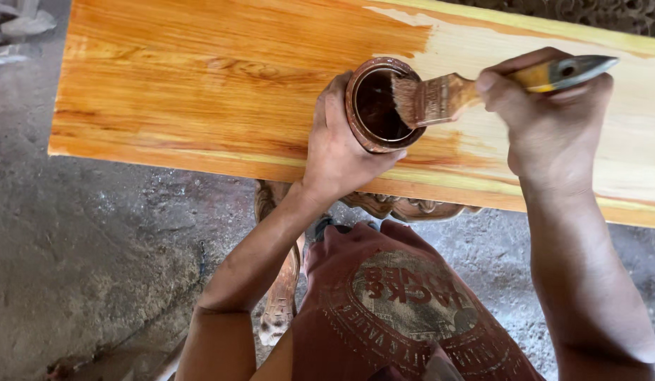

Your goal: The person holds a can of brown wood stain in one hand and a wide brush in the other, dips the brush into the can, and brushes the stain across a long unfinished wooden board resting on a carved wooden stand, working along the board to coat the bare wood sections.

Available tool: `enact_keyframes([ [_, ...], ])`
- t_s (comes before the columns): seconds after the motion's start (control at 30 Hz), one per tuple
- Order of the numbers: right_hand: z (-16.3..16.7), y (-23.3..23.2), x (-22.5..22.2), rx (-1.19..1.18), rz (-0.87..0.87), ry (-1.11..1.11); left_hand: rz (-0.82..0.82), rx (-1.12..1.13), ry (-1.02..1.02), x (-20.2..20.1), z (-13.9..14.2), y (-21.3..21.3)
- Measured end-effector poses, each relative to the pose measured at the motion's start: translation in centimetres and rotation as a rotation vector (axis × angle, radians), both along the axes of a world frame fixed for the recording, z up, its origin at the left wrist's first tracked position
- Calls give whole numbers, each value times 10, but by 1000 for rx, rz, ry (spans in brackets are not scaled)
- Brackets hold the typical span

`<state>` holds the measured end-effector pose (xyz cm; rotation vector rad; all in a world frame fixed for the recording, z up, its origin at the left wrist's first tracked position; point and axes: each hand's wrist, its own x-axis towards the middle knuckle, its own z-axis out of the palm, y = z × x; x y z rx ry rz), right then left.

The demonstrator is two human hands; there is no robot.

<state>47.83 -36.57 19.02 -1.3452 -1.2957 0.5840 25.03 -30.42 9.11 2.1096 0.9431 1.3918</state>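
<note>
- Over the near edge of the wooden board (221, 77), your left hand (338, 144) is wrapped around a small round can (380, 106), fingers curled tight on its side, holding it just above the board's front edge.
- That can is brown and stained on the outside, with a smeared rim and a dark brown liquid inside.
- Your right hand (550, 116) is closed around the handle of a flat paintbrush (476, 88), thumb on top; the yellow handle ends in a grey tip that sticks out past your knuckles.
- Its pale bristles rest across the can's rim, at the right side of the opening.
- Left of the can the board is a glossy orange-brown with strong grain; to the right, under your right hand, it is pale bare wood, with a ragged boundary between the two.
- Below the board's edge a carved wooden leg (281, 296) shows, partly hidden by your left forearm and your reddish printed shirt (405, 310).
- Grey, dusty floor (94, 247) lies all around beneath.
</note>
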Motion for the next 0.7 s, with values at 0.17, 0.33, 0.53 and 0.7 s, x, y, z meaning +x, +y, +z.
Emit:
enact_keyframes([
  [0.17, -17, -17, 35, 26, -42, 517, -65, 45, -64, 11, 7, 9],
  [0.33, -37, -55, 93, -24, -216, 854, -129, 52, -73, 5, 3, 17],
  [0.53, -81, -62, 185, -149, -596, 372, -139, 12, -162, -24, -12, 27],
  [0.7, -119, 14, 112, 78, -424, -617, -23, 35, -129, -42, -27, 37],
])
